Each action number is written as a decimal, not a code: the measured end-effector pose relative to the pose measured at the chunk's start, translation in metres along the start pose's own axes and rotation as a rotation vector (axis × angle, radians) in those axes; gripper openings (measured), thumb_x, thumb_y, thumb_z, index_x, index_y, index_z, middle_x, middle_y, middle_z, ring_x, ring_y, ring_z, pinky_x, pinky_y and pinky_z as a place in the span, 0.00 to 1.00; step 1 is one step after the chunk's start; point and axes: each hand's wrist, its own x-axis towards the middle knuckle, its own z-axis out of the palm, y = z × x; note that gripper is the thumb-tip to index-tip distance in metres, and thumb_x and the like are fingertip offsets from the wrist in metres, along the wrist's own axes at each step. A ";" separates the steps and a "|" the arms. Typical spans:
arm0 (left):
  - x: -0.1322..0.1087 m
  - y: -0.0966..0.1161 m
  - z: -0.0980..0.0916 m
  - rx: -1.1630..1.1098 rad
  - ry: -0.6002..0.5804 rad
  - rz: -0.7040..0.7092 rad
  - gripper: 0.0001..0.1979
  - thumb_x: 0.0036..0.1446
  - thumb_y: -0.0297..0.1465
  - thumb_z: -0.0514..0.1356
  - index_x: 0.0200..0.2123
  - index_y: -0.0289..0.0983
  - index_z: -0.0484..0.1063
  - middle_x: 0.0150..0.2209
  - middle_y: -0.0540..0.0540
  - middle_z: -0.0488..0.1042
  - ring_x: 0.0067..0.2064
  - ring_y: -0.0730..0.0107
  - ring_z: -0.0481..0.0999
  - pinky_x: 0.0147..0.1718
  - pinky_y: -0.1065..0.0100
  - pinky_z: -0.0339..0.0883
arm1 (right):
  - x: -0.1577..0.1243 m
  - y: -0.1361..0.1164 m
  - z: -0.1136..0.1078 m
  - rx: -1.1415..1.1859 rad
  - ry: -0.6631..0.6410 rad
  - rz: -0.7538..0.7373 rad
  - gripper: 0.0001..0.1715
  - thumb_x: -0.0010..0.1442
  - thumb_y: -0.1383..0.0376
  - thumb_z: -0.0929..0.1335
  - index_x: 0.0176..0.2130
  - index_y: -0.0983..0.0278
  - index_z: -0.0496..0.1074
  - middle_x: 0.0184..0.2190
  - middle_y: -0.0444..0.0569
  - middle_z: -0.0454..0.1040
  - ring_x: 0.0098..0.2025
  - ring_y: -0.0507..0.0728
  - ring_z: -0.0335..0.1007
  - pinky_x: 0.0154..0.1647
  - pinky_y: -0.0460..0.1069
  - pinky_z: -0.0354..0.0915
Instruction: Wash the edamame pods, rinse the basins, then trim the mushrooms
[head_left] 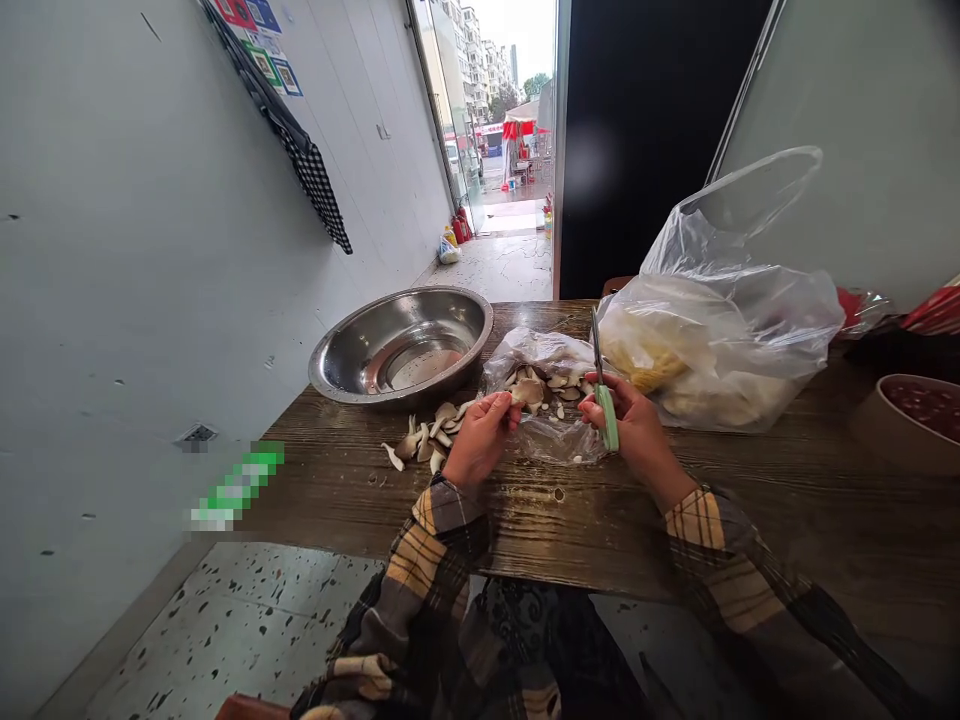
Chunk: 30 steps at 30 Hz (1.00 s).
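My right hand (637,430) is closed round the green handles of a pair of scissors (601,385), whose blades point up and away from me. My left hand (480,435) pinches a pale mushroom piece (527,392) over a small clear plastic bag (544,400) that lies flat on the wooden table (750,500) with mushroom pieces on it. A loose pile of cut mushroom bits (431,440) lies on the table just left of my left hand.
An empty steel bowl (403,345) sits at the table's far left. A big clear plastic bag (720,320) with pale contents stands at the right. A brown bowl (915,415) is at the right edge. A white wall runs along the left.
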 end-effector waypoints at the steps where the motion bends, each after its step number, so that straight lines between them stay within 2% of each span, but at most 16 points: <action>1: 0.000 0.000 0.000 -0.007 0.005 0.001 0.17 0.50 0.42 0.66 0.26 0.34 0.70 0.24 0.51 0.69 0.25 0.79 0.65 0.26 0.75 0.59 | 0.001 0.002 -0.001 -0.008 -0.004 -0.009 0.31 0.48 0.55 0.75 0.50 0.60 0.70 0.32 0.45 0.75 0.30 0.54 0.71 0.33 0.51 0.69; 4: 0.001 -0.001 -0.002 -0.011 0.032 0.002 0.16 0.50 0.41 0.66 0.28 0.34 0.70 0.26 0.51 0.72 0.27 0.78 0.68 0.27 0.75 0.61 | 0.002 0.007 -0.003 -0.043 -0.018 -0.037 0.30 0.49 0.56 0.75 0.51 0.60 0.70 0.32 0.45 0.75 0.31 0.54 0.71 0.35 0.51 0.69; 9: -0.004 0.005 -0.010 0.002 0.048 -0.007 0.14 0.50 0.39 0.66 0.29 0.35 0.69 0.28 0.51 0.74 0.33 0.69 0.77 0.31 0.71 0.68 | 0.001 0.004 -0.003 -0.109 -0.031 -0.038 0.30 0.50 0.57 0.75 0.51 0.60 0.70 0.32 0.45 0.75 0.31 0.54 0.71 0.35 0.52 0.69; 14: -0.017 0.016 -0.019 -0.007 0.082 -0.001 0.10 0.49 0.34 0.65 0.31 0.35 0.69 0.36 0.47 0.77 0.35 0.68 0.79 0.40 0.64 0.71 | 0.001 0.004 -0.003 -0.149 -0.032 -0.057 0.31 0.49 0.57 0.75 0.51 0.61 0.70 0.31 0.46 0.76 0.32 0.56 0.73 0.37 0.53 0.70; 16: -0.021 0.019 -0.024 0.047 0.096 0.033 0.08 0.50 0.33 0.62 0.31 0.36 0.68 0.36 0.46 0.78 0.36 0.68 0.78 0.41 0.63 0.70 | 0.002 0.007 -0.003 -0.170 -0.031 -0.065 0.31 0.49 0.57 0.75 0.52 0.62 0.70 0.31 0.46 0.76 0.33 0.57 0.73 0.36 0.54 0.70; 19: -0.025 0.019 -0.037 0.386 0.113 0.108 0.06 0.53 0.34 0.59 0.32 0.37 0.70 0.29 0.49 0.76 0.32 0.70 0.74 0.36 0.67 0.68 | 0.003 0.010 -0.004 -0.178 -0.033 -0.078 0.31 0.49 0.57 0.74 0.52 0.61 0.70 0.32 0.47 0.77 0.32 0.57 0.73 0.35 0.53 0.70; 21: -0.026 0.017 -0.046 0.744 0.082 0.137 0.07 0.55 0.34 0.57 0.32 0.37 0.72 0.26 0.49 0.74 0.30 0.69 0.72 0.34 0.67 0.65 | 0.004 0.011 -0.005 -0.159 -0.044 -0.082 0.32 0.49 0.57 0.74 0.53 0.61 0.70 0.32 0.47 0.77 0.32 0.56 0.73 0.35 0.53 0.70; 23: -0.026 0.015 -0.050 1.103 0.031 0.180 0.07 0.56 0.31 0.56 0.34 0.37 0.74 0.29 0.46 0.75 0.33 0.65 0.73 0.35 0.65 0.65 | 0.004 0.010 -0.005 -0.150 -0.055 -0.085 0.32 0.49 0.57 0.74 0.52 0.62 0.70 0.32 0.46 0.77 0.31 0.56 0.73 0.35 0.53 0.70; 27: -0.023 0.015 -0.036 1.620 -0.007 0.306 0.11 0.58 0.30 0.57 0.43 0.38 0.74 0.42 0.40 0.75 0.43 0.57 0.73 0.42 0.59 0.63 | 0.004 0.007 -0.004 -0.182 -0.056 -0.093 0.30 0.49 0.57 0.74 0.51 0.62 0.71 0.29 0.46 0.76 0.31 0.56 0.72 0.33 0.52 0.69; 30: -0.013 0.017 -0.015 1.770 0.008 0.399 0.11 0.59 0.32 0.57 0.45 0.40 0.74 0.45 0.40 0.73 0.47 0.55 0.70 0.44 0.58 0.61 | 0.005 0.008 -0.003 -0.187 -0.054 -0.095 0.30 0.49 0.57 0.74 0.51 0.62 0.71 0.29 0.46 0.76 0.30 0.56 0.71 0.33 0.52 0.69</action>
